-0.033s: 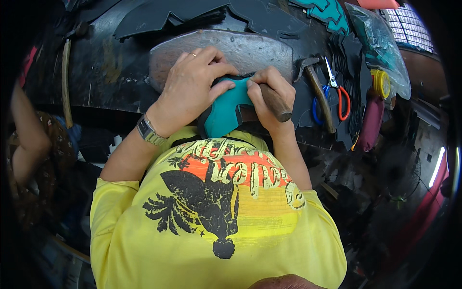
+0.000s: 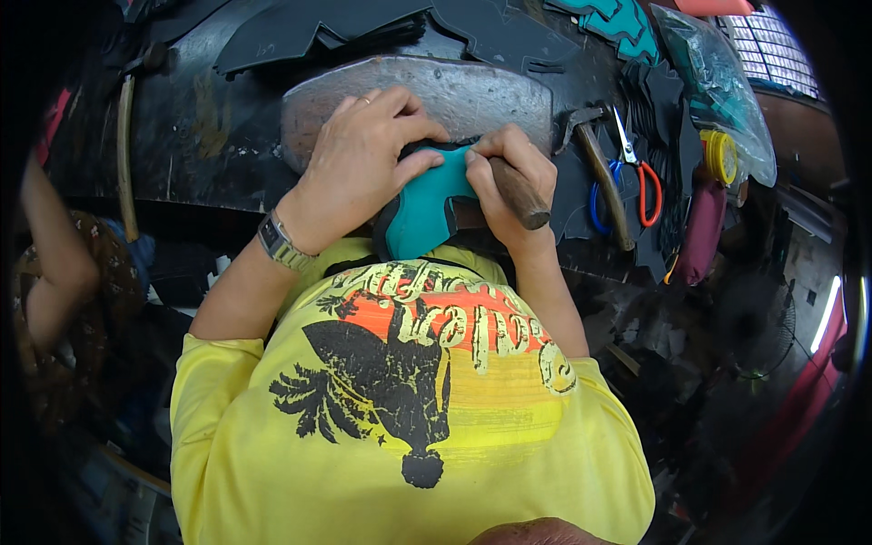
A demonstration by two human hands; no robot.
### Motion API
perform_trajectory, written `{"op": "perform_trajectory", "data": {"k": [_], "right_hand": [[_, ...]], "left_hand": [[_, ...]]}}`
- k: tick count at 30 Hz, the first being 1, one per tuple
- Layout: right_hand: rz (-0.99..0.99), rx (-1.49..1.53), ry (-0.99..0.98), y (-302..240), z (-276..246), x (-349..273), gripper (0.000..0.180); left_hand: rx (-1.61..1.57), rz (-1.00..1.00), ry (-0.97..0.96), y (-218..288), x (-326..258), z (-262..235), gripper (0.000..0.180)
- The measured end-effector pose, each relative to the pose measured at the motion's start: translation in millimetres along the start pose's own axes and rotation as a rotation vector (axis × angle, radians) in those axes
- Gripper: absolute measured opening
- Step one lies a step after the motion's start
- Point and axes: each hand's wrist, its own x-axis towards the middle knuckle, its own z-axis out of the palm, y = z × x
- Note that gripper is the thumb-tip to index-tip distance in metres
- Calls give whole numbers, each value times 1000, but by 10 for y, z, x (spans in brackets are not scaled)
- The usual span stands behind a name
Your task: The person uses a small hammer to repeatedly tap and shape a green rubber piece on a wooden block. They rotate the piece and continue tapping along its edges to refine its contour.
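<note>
Both my hands work on a teal piece (image 2: 425, 207) with a black border, which looks like a leather or fabric shoe part. Its upper end lies at the near edge of a worn, grey-brown slab (image 2: 418, 80), and its lower end reaches toward my shirt. My left hand (image 2: 363, 150) grips the piece's upper left edge, thumb on the teal face, fingers curled over the black border. With thumb and fingertips, my right hand (image 2: 513, 177) pinches the upper right edge. A thick wooden handle (image 2: 520, 193) is also tucked in that hand; the rest of that tool is hidden.
Right of the slab lie a wooden-handled hammer (image 2: 601, 173) and scissors (image 2: 627, 163) with red and blue grips. Dark cut sheets (image 2: 363, 36) are stacked at the back; teal pieces (image 2: 627, 32) and a plastic bag (image 2: 722, 100) sit far right. At left are another hammer (image 2: 127, 154) and a person's arm (image 2: 59, 263).
</note>
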Motion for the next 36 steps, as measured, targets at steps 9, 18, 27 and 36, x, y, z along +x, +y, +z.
{"op": "perform_trajectory", "data": {"k": [9, 18, 27, 36], "right_hand": [[19, 23, 13, 36, 24, 35, 10], [3, 31, 25, 41, 23, 34, 10], [348, 571, 66, 42, -168, -32, 11], [99, 303, 53, 83, -23, -73, 8]], "left_hand": [[68, 130, -176, -84, 358, -102, 15], [-150, -164, -140, 78, 292, -77, 29], [-139, -226, -190, 117, 256, -53, 24], [-150, -85, -115, 24, 168, 15, 19]]}}
